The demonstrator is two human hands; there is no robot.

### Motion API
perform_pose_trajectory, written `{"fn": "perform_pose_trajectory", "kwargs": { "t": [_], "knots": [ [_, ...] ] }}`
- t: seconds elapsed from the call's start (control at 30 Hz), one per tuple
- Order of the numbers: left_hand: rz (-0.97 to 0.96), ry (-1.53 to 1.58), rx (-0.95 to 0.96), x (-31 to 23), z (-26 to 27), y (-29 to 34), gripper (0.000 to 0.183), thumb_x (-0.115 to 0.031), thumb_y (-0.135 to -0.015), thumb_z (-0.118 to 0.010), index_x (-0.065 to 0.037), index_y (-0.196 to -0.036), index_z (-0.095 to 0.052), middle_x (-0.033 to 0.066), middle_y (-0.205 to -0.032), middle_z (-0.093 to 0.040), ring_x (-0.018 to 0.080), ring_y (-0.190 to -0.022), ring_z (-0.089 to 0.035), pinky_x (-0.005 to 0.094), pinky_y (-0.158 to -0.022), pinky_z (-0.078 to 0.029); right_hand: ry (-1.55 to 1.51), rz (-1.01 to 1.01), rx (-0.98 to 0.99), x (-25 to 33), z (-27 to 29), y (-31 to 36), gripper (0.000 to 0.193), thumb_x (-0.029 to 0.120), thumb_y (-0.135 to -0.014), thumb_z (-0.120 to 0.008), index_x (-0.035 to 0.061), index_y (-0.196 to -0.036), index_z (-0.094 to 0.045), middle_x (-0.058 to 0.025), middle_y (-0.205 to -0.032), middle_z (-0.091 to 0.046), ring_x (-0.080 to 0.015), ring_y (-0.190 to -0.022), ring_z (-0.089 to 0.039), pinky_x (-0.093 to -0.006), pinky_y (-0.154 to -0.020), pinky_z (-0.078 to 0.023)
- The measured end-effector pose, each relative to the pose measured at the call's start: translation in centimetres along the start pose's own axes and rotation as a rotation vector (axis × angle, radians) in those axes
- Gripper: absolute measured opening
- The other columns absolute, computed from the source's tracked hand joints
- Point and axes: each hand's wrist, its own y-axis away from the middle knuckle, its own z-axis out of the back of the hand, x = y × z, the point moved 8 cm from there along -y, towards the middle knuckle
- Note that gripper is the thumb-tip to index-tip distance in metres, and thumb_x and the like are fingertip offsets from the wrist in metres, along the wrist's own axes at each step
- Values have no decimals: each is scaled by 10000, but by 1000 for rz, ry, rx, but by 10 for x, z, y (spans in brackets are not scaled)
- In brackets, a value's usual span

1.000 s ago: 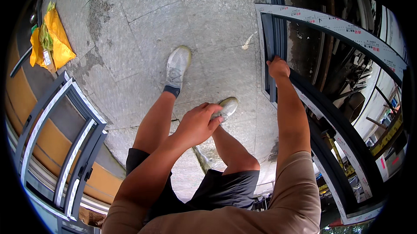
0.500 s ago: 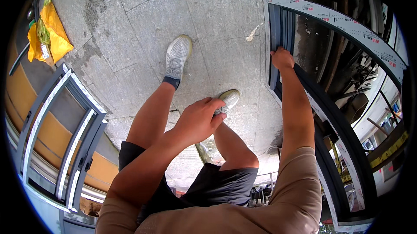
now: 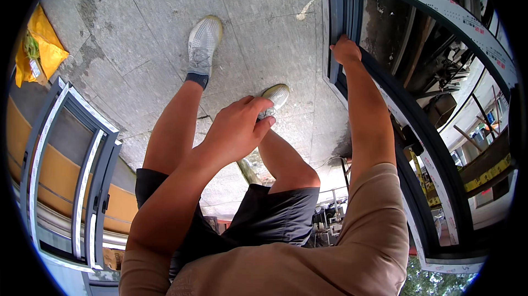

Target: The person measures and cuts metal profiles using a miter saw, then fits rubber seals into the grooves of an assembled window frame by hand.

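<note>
Shifted farther off in view, right hand (image 3: 347, 52) meets the white-filmed, dark-grey rectangular metal frame (image 3: 336, 15) at right, pinch hidden and impossible to tell, left hand (image 3: 236, 124) loosely spread; steady, even support should suit.

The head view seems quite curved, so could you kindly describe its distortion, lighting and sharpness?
Head view: the window frame bows toward the right rim, and black corners crop the scene; head view: soft daylight on the pavement, darker inside the frame; head view: both hands, left and right, look reasonably sharp.
</note>
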Motion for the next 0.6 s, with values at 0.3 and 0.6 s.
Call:
{"fn": "perform_pose_trajectory", "kwargs": {
  "t": [0.3,0.6],
  "knots": [
    [18,44,-11,-2,7,-2,296,-219,-1034,-675,-47,-1275,-661,182,-1183,-715,382,-1085,-708,451,-899,-571,-5,16,-2,4,-5,15,529,425,-1042,-643,-7,-1341,-588,-261,-1325,-696,-435,-1239,-676,-513,-1033,-557],
    [26,8,13,-8,1,-8,292,-218,-1037,-672,-61,-1283,-658,163,-1187,-720,362,-1084,-715,441,-903,-572,-36,-53,-17,4,-1,21,414,151,-1003,-546,-26,-1375,-589,-259,-1335,-703,-404,-1247,-690,-469,-1043,-565]
  ]
}}
